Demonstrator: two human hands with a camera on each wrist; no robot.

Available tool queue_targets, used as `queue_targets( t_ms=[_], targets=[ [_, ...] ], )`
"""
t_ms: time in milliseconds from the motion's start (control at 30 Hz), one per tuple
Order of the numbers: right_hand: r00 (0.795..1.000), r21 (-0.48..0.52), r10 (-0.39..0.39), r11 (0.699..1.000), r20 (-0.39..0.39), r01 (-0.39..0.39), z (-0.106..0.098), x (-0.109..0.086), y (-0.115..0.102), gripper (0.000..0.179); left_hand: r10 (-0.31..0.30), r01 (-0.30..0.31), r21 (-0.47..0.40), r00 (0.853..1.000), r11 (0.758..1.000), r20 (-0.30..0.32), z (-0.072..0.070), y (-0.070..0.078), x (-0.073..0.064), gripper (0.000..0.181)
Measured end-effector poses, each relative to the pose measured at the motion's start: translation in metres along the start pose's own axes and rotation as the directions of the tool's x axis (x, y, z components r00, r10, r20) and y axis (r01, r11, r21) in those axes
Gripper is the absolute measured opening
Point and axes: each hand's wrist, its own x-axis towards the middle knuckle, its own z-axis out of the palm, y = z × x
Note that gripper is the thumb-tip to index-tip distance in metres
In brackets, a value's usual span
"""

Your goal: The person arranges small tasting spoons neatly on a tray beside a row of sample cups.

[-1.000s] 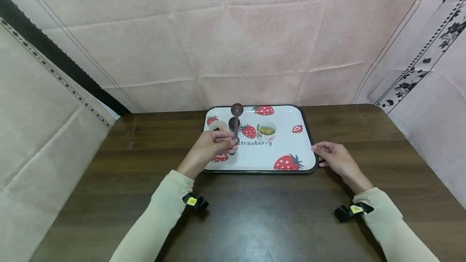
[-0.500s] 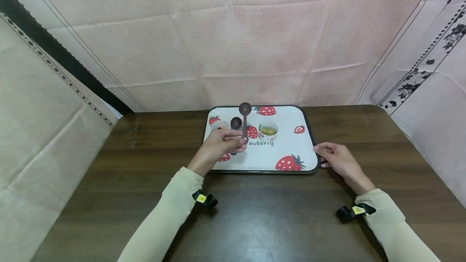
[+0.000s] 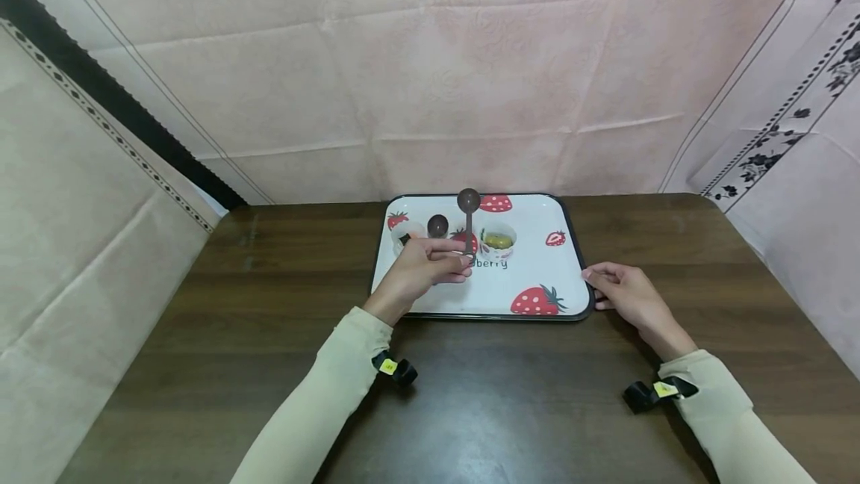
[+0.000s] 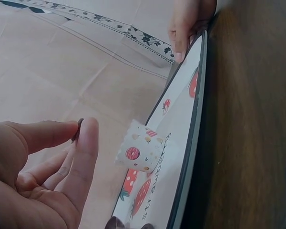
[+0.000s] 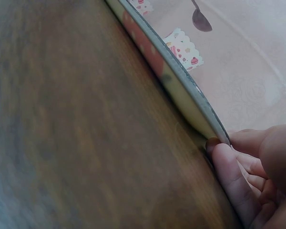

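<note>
My left hand (image 3: 430, 269) pinches the handle end of a dark brown spoon (image 3: 468, 202) with a round bowl. The spoon is held over the tray (image 3: 497, 297), its bowl pointing away from me. Just right of it is a patterned paper cup (image 3: 498, 242) with something green inside, its printed side (image 4: 142, 148) visible in the left wrist view. A second cup (image 3: 405, 230), partly behind my left hand, has contents I cannot make out. Between the cups lies another dark spoon (image 3: 438, 226), its handle hidden. My right hand (image 3: 625, 291) grips the tray's right rim.
Strawberry prints and lettering mark the white tray, which has a dark raised rim. It sits at the far edge of a brown wooden table (image 3: 470, 394). A pale cloth (image 3: 470, 81) hangs behind, with more cloth at both sides.
My left hand has moved right with the spoon, from near the left cup to just beside the right cup. My right hand stays on the tray's rim.
</note>
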Motion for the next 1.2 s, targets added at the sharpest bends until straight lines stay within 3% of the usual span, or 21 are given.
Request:
queue_targets(
  t_ms=[300, 800, 1200],
  targets=[
    [1.000, 0.008, -0.003, 1.000, 0.003, 0.003, 0.000, 0.000, 0.002, 0.056, -0.010, 0.010, 0.036, 1.000, 0.999, -0.006, 0.010, -0.002, 0.005, 0.032],
    [1.000, 0.013, 0.002, 1.000, 0.007, -0.003, -0.001, 0.001, 0.002, 0.055, -0.030, 0.030, 0.010, 0.998, 0.999, -0.049, 0.022, -0.003, 0.010, 0.027],
    [1.000, 0.013, -0.010, 1.000, 0.000, 0.010, 0.000, -0.001, 0.000, 0.050, -0.035, 0.034, -0.009, 0.999, 0.999, -0.028, 0.030, -0.004, 0.014, 0.027]
  ],
)
